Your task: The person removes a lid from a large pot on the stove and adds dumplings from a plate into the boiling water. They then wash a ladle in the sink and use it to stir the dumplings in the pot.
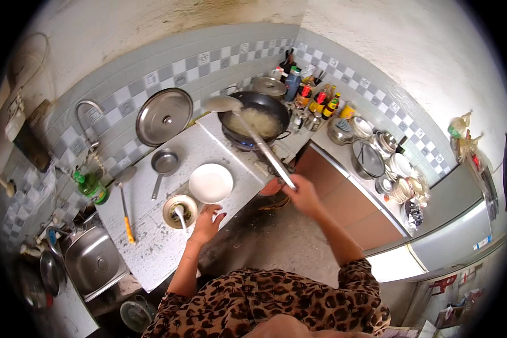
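My right hand [302, 195] grips the long metal handle of a cooking ladle or skimmer [264, 148]. Its blurred round head hangs over the left rim of a black wok [257, 98]. Pale, bubbling liquid [253, 122] lies in the wok, above a blue flame [247, 145]. My left hand [207, 225] holds nothing; its loosely bent fingers are apart, at the front rim of a white plate [211, 183]. Just left of that hand, a bowl [167, 211] contains chopped green bits in dark liquid and a white spoon [179, 211].
A small saucepan [164, 162] and an orange-handled ladle [126, 211] lie on the counter [148, 257]. The sink [97, 262] is at left, near a green bottle [94, 190]. A large lid [164, 117] leans on the tiles. Sauce bottles [319, 101] and stacked bowls [401, 192] line the right side.
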